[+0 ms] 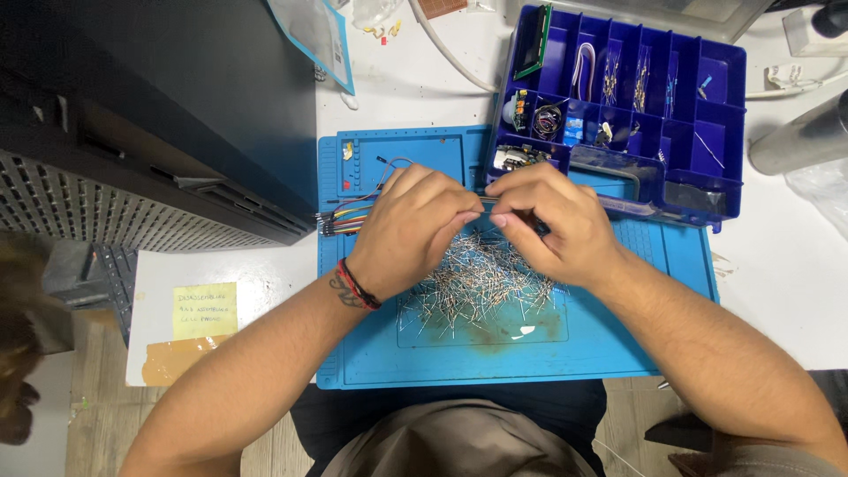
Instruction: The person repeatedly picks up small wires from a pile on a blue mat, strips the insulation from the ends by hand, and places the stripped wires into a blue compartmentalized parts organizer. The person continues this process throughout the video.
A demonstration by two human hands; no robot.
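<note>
Silvery metal pins (477,283), thin, short and straight, are heaped in a loose pile on the blue work mat (618,344), which is laid at the near edge of the white worktop (777,291). The pins are far too many and too tangled to be counted. One thin pin-like piece (484,207) is pinched between the two hands just above the pile: the fingers of the left hand (408,231) are closed on its left end, and the fingers of the right hand (556,221) are closed on its right end. What exactly the piece is cannot be told at this size. Two cords, one red and one black, are worn on the left wrist.

One bundle of coloured jumper wires (349,216) is seen on the mat's left edge, just beside the left hand. One blue compartment box (724,115), filled with small electronic parts, is set at the mat's far right corner, overlapping it. One yellow sticky note (205,311) is stuck on the worktop near its left edge. One dark case (159,115) is stood at the far left.
</note>
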